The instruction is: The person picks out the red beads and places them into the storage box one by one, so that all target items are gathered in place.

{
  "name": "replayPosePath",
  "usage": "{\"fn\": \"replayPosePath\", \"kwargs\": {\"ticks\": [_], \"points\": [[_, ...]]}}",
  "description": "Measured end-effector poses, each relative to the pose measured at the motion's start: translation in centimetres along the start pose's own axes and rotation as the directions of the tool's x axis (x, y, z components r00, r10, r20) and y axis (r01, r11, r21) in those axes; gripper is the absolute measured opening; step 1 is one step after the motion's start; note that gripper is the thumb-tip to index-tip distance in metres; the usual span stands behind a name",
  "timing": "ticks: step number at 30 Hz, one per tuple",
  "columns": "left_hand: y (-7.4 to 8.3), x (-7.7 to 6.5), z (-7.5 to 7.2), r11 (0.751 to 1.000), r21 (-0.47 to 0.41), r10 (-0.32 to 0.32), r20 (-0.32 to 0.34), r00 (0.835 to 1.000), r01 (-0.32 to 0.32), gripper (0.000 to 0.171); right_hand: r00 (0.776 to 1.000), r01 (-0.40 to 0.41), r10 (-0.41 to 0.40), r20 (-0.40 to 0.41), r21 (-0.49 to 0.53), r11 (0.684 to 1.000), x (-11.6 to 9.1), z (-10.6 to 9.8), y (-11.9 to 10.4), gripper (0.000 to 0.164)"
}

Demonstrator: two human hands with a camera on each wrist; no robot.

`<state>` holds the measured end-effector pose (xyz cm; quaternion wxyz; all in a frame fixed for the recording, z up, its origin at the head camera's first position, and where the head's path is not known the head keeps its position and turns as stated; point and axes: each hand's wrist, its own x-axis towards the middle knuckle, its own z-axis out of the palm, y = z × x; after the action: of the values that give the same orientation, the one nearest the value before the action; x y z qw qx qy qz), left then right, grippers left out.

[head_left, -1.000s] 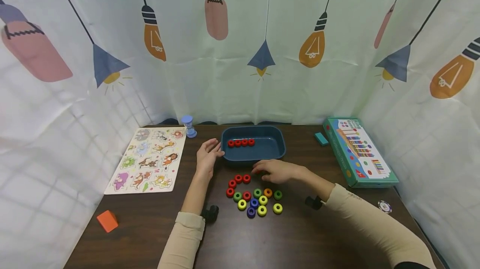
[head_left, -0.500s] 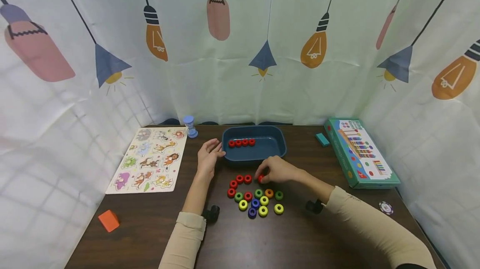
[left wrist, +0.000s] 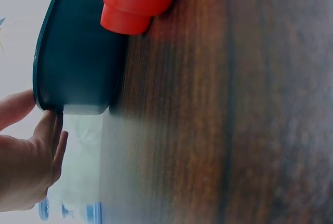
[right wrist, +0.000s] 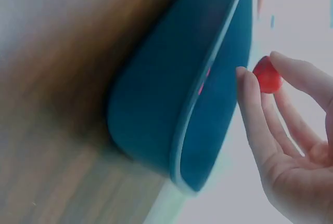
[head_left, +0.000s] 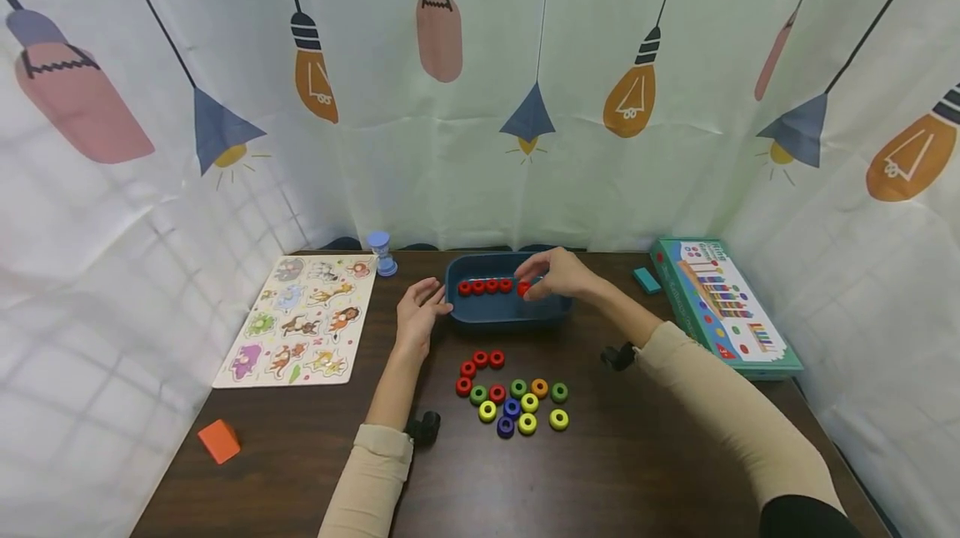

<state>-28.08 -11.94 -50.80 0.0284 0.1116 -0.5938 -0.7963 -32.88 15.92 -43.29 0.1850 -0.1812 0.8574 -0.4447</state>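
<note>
My right hand [head_left: 564, 273] pinches a red bead [right wrist: 269, 76] between thumb and fingertip, over the right part of a dark blue tray [head_left: 501, 323]. Inside the tray, several red beads [head_left: 485, 286] sit in a row to the left of the held one. At the tray's left end, my left hand [head_left: 417, 317] rests with extended, relaxed fingers, its thumb and fingertips right at the rim in the left wrist view. In front of the tray lie loose ring-shaped beads: red [head_left: 481, 359], green [head_left: 518, 388], yellow [head_left: 527, 424], blue [head_left: 512, 408] and one orange [head_left: 539, 388].
An animal puzzle board [head_left: 300, 321] and a blue hourglass [head_left: 382, 253] are at the back left. An orange block [head_left: 220, 441] lies at the front left. On the right are a teal block [head_left: 646, 280] and a green game box [head_left: 723, 305]. A patterned curtain [head_left: 480, 171] stands behind.
My right hand first closed finger and thumb on a red bead in front of the tray, then carried it up and back over the tray. The left hand has stayed at the tray's end.
</note>
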Motion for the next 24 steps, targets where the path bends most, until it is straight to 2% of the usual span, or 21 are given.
{"fn": "replayPosePath", "kwargs": {"ticks": [4, 7, 10, 13, 15, 20, 24], "points": [[0.0, 0.0, -0.1, 1.0, -0.009, 0.0, -0.005, 1.0, 0.0, 0.067, 0.998, -0.053, 0.054, -0.024, 0.036, 0.998, 3.0, -0.6, 0.7, 0.05], [-0.1, 0.0, 0.0, 1.0, -0.016, 0.002, -0.004, 1.0, -0.002, 0.068, 0.996, -0.083, 0.082, -0.032, -0.018, 0.996, 5.0, -0.4, 1.6, 0.049], [-0.1, 0.0, 0.1, 1.0, -0.023, 0.008, -0.003, 1.0, -0.008, 0.067, 0.994, -0.111, 0.108, -0.033, -0.114, 0.987, 6.3, 0.0, 2.5, 0.045], [-0.2, -0.1, 0.2, 0.999, -0.029, 0.016, 0.005, 1.0, -0.016, 0.066, 0.99, -0.138, 0.131, -0.052, -0.202, 0.97, 6.9, 0.5, 3.0, 0.042], [-0.3, -0.1, 0.3, 0.999, -0.028, 0.019, 0.01, 1.0, -0.019, 0.066, 0.987, -0.155, 0.143, -0.072, -0.224, 0.962, 7.1, 0.8, 3.3, 0.041], [-0.2, -0.1, 0.1, 1.0, -0.013, 0.021, 0.014, 1.0, -0.021, 0.066, 0.986, -0.159, 0.144, -0.088, -0.196, 0.968, 6.9, 1.0, 3.4, 0.043], [0.0, 0.0, 0.0, 1.0, -0.007, 0.015, 0.01, 1.0, -0.015, 0.065, 0.99, -0.127, 0.115, -0.079, -0.177, 0.976, 6.0, 0.8, 3.0, 0.045]]}}
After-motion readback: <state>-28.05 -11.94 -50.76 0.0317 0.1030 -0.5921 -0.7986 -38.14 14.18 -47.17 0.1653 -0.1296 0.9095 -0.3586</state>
